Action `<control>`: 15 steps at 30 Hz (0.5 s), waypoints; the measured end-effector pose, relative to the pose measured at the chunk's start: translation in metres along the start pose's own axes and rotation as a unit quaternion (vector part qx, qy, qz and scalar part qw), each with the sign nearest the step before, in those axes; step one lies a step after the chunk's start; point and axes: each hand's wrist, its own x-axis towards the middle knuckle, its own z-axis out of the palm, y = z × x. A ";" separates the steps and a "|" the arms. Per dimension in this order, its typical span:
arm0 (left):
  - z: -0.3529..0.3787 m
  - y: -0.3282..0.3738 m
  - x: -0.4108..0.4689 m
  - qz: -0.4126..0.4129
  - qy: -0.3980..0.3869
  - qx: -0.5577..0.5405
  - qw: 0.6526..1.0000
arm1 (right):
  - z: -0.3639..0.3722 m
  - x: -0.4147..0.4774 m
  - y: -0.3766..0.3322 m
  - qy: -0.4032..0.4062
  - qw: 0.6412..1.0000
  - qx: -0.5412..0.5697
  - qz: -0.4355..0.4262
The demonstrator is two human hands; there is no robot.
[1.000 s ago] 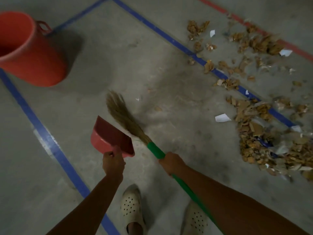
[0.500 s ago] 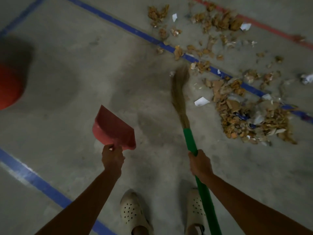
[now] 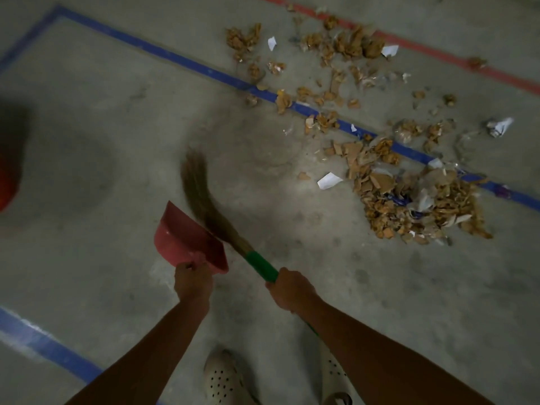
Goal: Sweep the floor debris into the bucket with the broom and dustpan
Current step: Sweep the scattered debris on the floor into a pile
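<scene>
My left hand point(image 3: 193, 280) grips the handle of a red dustpan point(image 3: 187, 238), held tilted above the concrete floor. My right hand point(image 3: 290, 287) is closed around the green handle of a broom point(image 3: 258, 263). Its brown bristles point(image 3: 197, 182) are blurred and lie just right of the dustpan's open mouth. A heap of brown scraps and white paper bits point(image 3: 409, 200) lies on the floor to the right, with looser debris point(image 3: 336, 48) scattered farther back. Only a sliver of the orange bucket point(image 3: 7, 188) shows at the left edge.
A blue floor line point(image 3: 181, 61) runs diagonally under the debris, another blue line point(image 3: 43, 346) crosses the lower left, and a red line point(image 3: 438, 54) runs at the top right. My two white perforated shoes point(image 3: 225, 378) stand at the bottom.
The broom head has swung left from beside the debris heap to the dustpan's mouth. The view has shifted a little, so the debris sits farther right.
</scene>
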 end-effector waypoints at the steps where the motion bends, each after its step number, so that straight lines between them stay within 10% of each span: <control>1: 0.001 -0.003 -0.001 -0.004 -0.001 0.000 1.000 | 0.001 0.002 0.006 0.002 1.000 0.009 0.015; 15: 0.038 0.012 -0.016 0.007 -0.050 -0.022 0.998 | -0.052 -0.009 0.133 0.126 0.928 0.276 0.216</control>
